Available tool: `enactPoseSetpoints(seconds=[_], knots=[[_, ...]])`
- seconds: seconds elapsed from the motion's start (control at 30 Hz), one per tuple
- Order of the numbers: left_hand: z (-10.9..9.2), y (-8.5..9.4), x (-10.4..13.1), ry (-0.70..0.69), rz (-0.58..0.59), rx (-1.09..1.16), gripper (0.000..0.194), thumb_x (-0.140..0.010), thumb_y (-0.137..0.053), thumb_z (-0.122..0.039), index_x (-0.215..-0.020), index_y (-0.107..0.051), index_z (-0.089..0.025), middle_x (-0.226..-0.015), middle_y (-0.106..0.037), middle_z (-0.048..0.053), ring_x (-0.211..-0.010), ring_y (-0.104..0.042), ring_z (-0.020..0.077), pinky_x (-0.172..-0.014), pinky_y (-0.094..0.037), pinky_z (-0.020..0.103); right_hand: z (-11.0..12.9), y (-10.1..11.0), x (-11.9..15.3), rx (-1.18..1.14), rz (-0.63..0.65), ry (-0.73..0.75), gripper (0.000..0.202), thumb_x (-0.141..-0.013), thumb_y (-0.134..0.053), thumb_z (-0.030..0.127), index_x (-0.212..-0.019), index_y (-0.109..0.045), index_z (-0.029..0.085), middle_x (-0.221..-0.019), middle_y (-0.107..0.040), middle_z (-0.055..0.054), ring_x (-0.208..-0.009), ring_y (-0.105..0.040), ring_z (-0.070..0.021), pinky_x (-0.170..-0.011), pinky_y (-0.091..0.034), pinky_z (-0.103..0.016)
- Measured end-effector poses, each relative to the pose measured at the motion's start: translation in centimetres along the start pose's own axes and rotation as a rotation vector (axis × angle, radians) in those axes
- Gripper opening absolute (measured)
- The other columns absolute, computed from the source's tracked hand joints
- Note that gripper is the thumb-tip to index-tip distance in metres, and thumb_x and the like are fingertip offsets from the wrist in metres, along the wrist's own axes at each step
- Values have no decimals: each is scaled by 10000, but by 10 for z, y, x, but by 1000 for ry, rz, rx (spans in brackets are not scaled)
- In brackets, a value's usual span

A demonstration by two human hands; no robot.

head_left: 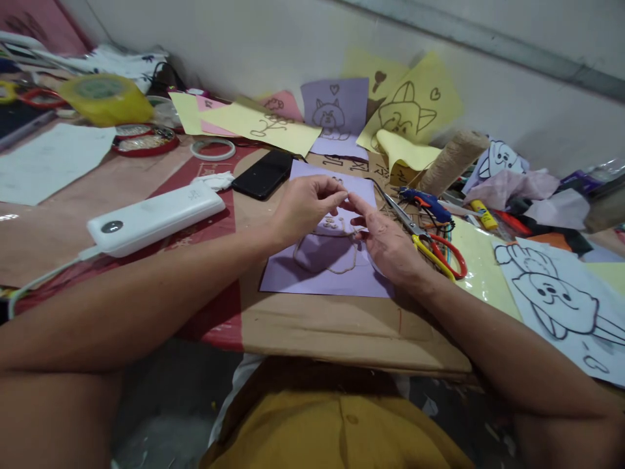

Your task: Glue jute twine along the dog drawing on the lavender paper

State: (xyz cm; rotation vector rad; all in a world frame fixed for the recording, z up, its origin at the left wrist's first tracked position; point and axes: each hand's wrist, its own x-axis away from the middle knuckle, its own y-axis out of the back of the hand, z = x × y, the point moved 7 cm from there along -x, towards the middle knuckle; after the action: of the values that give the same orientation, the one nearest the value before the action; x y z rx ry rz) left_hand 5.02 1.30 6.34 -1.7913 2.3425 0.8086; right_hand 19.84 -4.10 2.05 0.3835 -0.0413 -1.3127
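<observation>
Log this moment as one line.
left hand: close to right hand, over purple sheet; held items: unclear; cord: curved over sheet; scissors: beside right hand

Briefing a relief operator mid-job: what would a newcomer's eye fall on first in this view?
First, the bare left hand and right hand, fingertips close together over a flat purple paper sheet near mid-view. Next, the red-and-yellow-handled metal scissors, just beyond the right hand and to its right. Then the long white plastic power bank beyond the left forearm, with a big yellow tape roll farther back.
</observation>
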Motion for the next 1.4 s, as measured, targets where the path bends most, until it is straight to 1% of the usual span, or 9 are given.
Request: enactPoseSetpoints(seconds=[0.2,0.53,0.7,0.8,0.87,0.97,1.17,1.27,1.4], knots=[[3,0,-1,-41,-26,-71,136,-864,-663,-231,-846,-770,-149,-722,-735,12,-635,-633,112,-596,-438,224,13,-2,2,118,38,177,645,-994,-484,678,-1559,-500,368,-1551,-518,-59,-1448,-453,-254,-1247,-341,-512],[4,4,-4,-105,-9,-213,51,-775,-619,-166,-748,-661,-173,-632,-590,-40,-598,-485,107,-618,-373,257,20,-2,6,154,49,167,587,-990,-509,664,-1485,-590,359,-1511,-538,-66,-1418,-470,-247,-1230,-354,-493],[22,11,-14,-1,-30,32,81,-786,-614,-183,-705,-607,-179,-656,-577,-25,-605,-474,103,-607,-387,257,7,2,1,-248,-44,-59,459,-937,-628,606,-1288,-708,322,-1368,-669,-53,-1124,-618,-213,-1002,-516,-424],[25,-2,-12,103,94,327,163,-832,-664,-263,-704,-613,-175,-670,-592,-2,-594,-485,98,-595,-409,254,-2,6,-3,-437,-131,-136,397,-797,-804,528,-1088,-731,269,-1042,-718,-35,-854,-602,-157,-810,-521,-331],[21,-13,-6,181,195,499,199,-835,-716,-297,-710,-630,-168,-680,-600,9,-598,-495,94,-594,-419,251,-4,13,-5,-458,-212,-114,321,-738,-863,470,-889,-694,243,-814,-639,16,-722,-532,-120,-701,-474,-279],[16,-25,3,282,300,650,208,-816,-782,-304,-730,-663,-156,-698,-616,19,-623,-532,94,-614,-443,250,1,25,-4,-348,-323,-24,301,-756,-859,426,-763,-635,226,-694,-549,45,-652,-468,-103,-628,-422,-258],[10,-36,11,307,397,623,198,-815,-797,-288,-715,-678,-165,-689,-625,17,-599,-530,92,-583,-424,252,27,29,4,23,-330,168,210,-892,-757,386,-1067,-776,273,-1009,-709,-12,-804,-600,-138,-767,-522,-320],[8,-41,14,292,425,542,276,-849,-785,-341,-676,-654,-172,-668,-618,21,-578,-529,95,-567,-418,255,34,26,7,72,-316,219,169,-874,-784,415,-934,-780,256,-957,-708,-22,-846,-626,-163,-783,-526,-337],[12,-42,13,333,431,558,340,-850,-799,-468,-728,-688,-170,-706,-660,44,-589,-564,102,-586,-470,260,31,34,7,56,-365,171,308,-854,-786,524,-822,-691,233,-784,-654,-4,-753,-592,-157,-728,-505,-326]])
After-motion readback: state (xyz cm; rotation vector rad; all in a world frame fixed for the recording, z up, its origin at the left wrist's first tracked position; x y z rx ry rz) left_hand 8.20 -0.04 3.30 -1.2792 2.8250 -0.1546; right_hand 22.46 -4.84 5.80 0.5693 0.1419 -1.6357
